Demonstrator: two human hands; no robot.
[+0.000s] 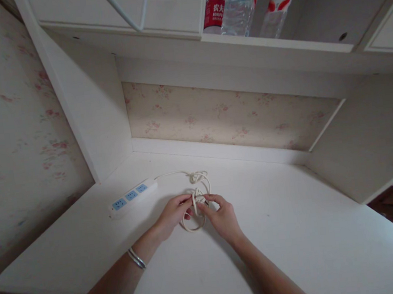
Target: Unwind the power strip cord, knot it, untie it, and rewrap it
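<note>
A white tabletop [279, 236] stands before a panel of flowered wallpaper [210, 117]. Near its middle is the cream power cord [194, 204], gathered in loops between the two hands, with one round loop hanging lower. The left hand [173, 215] is partly curled and pinches the bundle from its side with thumb and fingers. The right hand [223, 218] is curled also, grasping the bundle between thumb and forefinger. Just beyond the hands, a tangled part of the same cord lies on the tabletop, and from there it runs leftward to a white power strip [133, 195] with three blue sockets. A silvery bracelet [137, 258] is around the left wrist.
</note>
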